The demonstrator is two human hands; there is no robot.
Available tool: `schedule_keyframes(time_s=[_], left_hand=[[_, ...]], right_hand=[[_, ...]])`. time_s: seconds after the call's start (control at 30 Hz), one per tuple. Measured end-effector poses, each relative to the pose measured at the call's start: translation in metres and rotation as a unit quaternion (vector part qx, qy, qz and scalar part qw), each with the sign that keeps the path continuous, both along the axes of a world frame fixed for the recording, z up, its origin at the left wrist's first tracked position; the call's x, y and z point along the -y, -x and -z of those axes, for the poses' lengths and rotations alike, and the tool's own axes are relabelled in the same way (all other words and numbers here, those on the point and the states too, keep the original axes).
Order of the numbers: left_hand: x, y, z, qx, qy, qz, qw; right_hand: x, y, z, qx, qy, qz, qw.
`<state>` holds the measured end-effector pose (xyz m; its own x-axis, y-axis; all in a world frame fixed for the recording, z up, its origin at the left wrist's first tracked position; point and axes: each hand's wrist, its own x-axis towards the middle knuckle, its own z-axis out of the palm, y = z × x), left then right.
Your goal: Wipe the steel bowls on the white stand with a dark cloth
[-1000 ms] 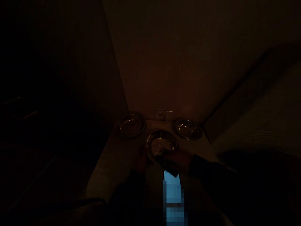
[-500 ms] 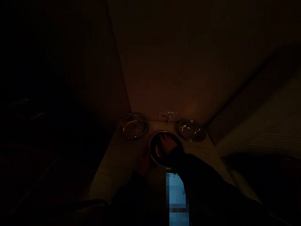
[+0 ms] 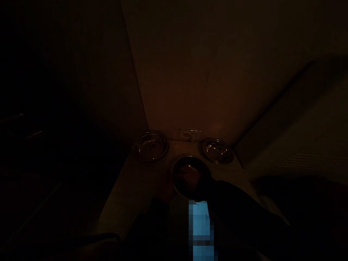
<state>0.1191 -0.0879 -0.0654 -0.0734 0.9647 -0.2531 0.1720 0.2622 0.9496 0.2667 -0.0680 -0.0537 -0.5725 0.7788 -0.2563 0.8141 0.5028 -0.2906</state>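
The light is very dim. A round metal bowl (image 3: 179, 161) with a pale rim stands on the table in the middle. My right hand (image 3: 191, 177) reaches down inside it, its fingers smeared and too dark to make out; whether it grips anything cannot be told. Against the bowl's left side rests my left hand (image 3: 166, 185), steadying the rim with its fingers in shadow. Two shiny metal dishes flank the bowl farther back: a larger left dish (image 3: 151, 146) with something reddish in it, and a smaller right dish (image 3: 216, 152).
A small pale table (image 3: 122, 195) carries these dishes and touches the wall (image 3: 190, 90) behind. A wall socket (image 3: 187, 134) with a plug sits low on that wall. Below the bowl glows a bluish screen (image 3: 201, 221), partly pixelated. A dark strap-like shape (image 3: 95, 237) lies lower left.
My right hand has moved lower and nearer within the bowl. The bowl has shifted slightly nearer me. The view has turned a little and grown darker.
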Motion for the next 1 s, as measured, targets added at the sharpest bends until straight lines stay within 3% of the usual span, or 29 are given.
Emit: schedule_keyframes(time_s=[0.2,0.4,0.6,0.77,0.9,1.0], left_hand=[[-0.001,0.001,-0.006,0.001,0.006,0.001,1.000],[0.000,-0.004,-0.004,-0.012,-0.020,0.012,1.000],[-0.001,-0.002,-0.003,0.004,-0.019,-0.002,1.000],[0.002,-0.003,-0.004,0.013,-0.026,-0.020,0.999],[0.005,-0.003,-0.004,0.015,-0.026,0.022,0.999],[0.006,-0.003,-0.003,0.006,-0.009,0.016,1.000]], right_hand=[[-0.010,-0.003,-0.012,0.092,-0.033,0.164,0.982],[0.001,-0.016,-0.007,0.107,-0.011,0.232,0.967],[-0.005,0.013,0.001,0.026,-0.031,0.201,0.979],[0.009,-0.006,-0.004,0.002,0.053,0.080,0.995],[0.008,-0.033,-0.009,0.022,0.039,0.107,0.993],[-0.002,-0.033,-0.009,0.026,0.011,0.135,0.990]])
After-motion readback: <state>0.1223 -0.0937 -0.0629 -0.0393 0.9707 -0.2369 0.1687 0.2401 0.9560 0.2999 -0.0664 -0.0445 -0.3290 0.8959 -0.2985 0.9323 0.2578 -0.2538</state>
